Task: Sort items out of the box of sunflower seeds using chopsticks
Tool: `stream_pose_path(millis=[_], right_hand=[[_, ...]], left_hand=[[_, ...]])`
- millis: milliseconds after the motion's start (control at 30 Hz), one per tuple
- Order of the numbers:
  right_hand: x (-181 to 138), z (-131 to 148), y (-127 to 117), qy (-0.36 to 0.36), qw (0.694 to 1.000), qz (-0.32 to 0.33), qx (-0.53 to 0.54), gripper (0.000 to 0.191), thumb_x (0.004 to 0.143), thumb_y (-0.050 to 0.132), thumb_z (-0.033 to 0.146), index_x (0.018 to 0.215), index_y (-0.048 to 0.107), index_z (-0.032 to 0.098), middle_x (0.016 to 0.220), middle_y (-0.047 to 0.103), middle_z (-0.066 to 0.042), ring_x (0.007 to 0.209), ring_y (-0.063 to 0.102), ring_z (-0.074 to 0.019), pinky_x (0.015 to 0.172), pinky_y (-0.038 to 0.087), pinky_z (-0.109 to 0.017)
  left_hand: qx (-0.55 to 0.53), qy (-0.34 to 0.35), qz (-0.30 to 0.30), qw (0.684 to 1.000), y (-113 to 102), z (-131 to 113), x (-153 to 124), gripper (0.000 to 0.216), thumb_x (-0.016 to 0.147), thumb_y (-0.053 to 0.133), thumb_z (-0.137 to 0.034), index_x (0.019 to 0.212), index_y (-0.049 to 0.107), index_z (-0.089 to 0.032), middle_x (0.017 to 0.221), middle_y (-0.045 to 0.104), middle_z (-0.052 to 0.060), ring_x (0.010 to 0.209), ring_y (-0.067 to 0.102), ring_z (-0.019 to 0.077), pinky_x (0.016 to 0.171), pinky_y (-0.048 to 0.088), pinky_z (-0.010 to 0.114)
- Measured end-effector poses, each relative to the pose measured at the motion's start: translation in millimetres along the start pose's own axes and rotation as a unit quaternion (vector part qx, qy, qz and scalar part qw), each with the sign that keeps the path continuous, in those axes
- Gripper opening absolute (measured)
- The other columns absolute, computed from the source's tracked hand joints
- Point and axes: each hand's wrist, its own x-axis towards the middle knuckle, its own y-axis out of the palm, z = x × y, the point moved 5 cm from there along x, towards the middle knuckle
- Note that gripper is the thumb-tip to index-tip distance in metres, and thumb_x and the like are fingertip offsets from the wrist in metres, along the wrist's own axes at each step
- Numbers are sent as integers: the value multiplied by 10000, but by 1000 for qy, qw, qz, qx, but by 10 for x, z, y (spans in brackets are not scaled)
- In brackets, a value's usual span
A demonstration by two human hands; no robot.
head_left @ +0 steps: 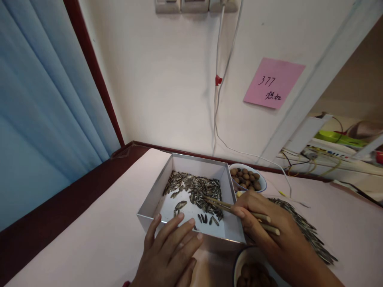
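My right hand [263, 223] is closed around a pair of wooden chopsticks [223, 204]. Their tips reach into a white open box [196, 160], among striped sunflower seeds [191, 185] heaped toward its far side. Whether the tips pinch a seed is too small to tell. A few seeds lie apart near the box's front. My left hand [170, 251] is open, fingers spread, at the box's near wall; the fingertips overlap its rim. To the right, partly behind my right hand, more sunflower seeds [308, 231] lie on the pale table covering.
Behind the box's right side stands a bowl [263, 186] of round brown nuts [245, 178]. Another bowl [236, 265] of brown nuts is at the front, partly hidden by my right arm. A white cable [254, 152] runs down the wall onto the table. A blue curtain [44, 99] hangs left.
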Motion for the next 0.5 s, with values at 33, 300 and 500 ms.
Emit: stream_pose_path(millis=[33,300,500], right_hand=[[-1,7,-15,-3,1000,-5,-3,292,981,420,320,733,530,214,702,530,27,635,507,-97,595,396,-237],[-44,64,-193,-18,999,-28,-15,235,971,435,291,789,570,229,761,578,10,702,559,-122,605,446,-242],[-313,103,-771,-13,988,-136,-73,136,931,493,295,963,626,299,992,642,-28,953,609,-227,668,504,-289]], left_hand=[[-3,0,-2,1000,-3,1,3,298,837,546,-189,1102,655,-272,1171,668,0,1208,524,188,1143,222,436],[3,0,3,1000,13,2,-4,303,847,529,-195,1108,655,-284,1194,660,-8,1216,522,185,1142,232,429],[17,19,42,999,-34,17,36,324,830,554,-180,1124,647,-277,1196,658,4,1238,504,177,1166,197,405]])
